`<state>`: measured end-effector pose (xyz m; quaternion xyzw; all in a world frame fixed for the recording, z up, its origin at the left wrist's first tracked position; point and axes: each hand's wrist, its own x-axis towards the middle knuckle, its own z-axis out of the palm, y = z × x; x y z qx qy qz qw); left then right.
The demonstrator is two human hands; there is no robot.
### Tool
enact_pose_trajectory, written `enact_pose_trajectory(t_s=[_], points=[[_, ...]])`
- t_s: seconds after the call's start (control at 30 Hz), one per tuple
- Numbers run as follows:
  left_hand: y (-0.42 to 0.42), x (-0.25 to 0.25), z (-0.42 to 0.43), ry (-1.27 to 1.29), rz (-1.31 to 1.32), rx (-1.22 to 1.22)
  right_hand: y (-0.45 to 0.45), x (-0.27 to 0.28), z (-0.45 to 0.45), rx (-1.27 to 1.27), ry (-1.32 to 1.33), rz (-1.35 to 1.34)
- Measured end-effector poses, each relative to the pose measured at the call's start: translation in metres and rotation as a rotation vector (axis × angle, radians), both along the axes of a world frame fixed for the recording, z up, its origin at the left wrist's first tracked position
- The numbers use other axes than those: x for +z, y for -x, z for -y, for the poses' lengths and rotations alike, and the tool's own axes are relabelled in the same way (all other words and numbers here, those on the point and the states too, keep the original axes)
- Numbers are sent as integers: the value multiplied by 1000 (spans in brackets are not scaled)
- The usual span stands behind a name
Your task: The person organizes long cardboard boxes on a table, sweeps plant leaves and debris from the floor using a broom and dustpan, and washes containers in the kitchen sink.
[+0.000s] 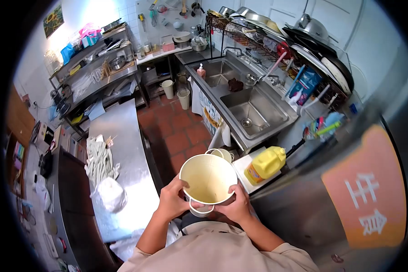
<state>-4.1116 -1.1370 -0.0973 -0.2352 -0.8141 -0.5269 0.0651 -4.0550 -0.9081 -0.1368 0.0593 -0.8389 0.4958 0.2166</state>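
Observation:
A cream plastic bucket (206,177) is between my two hands in front of my body, its mouth facing up toward me. No contents show inside it, only faint marks on the inner wall. My left hand (173,199) is closed on the left side of its rim, the thumb over the edge. On the right side, my right hand (236,206) grips the rim in the same way. A pale curved handle (201,211) hangs at the near side between the hands. The bucket's underside is hidden.
A steel worktable (127,158) with grey cloths (102,161) and a white plastic bag (111,195) runs along the left. To the right are a double sink (258,111), a yellow jug (265,165) and a steel door (294,213). More buckets (183,99) stand on the red tiled floor (167,122).

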Motion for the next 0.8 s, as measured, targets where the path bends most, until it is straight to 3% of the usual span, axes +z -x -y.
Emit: enact_pose_trajectory(t_s=[0.03, 0.07, 0.13, 0.17, 0.2, 0.27, 0.47, 0.6, 0.67, 0.8], points=[[29, -12, 3, -32, -21, -29, 23, -6, 7, -70, 20, 12], [54, -9, 10, -5, 173, -28, 49, -18, 8, -107, 62, 7], [111, 1, 14, -247, 140, -179, 95, -37, 11, -165, 185, -25], [140, 4, 21, -254, 191, -266, 120, -33, 18, -126, 429, -69], [168, 6, 28, -96, 192, -281, 140, -33, 22, -125, 644, -33], [218, 6, 40, 196, 218, -219, 181, -28, 23, -209, 787, -9], [358, -68, 49, 285, 297, -197, 311, -51, -5, -397, 754, -78], [444, -106, 21, 64, 586, -214, 395, -70, -34, -466, 762, -92], [487, -128, 3, 53, 552, -240, 431, -95, -53, -551, 768, -62], [567, -118, -28, 218, 416, -324, 510, -133, -89, -701, 870, -60]])
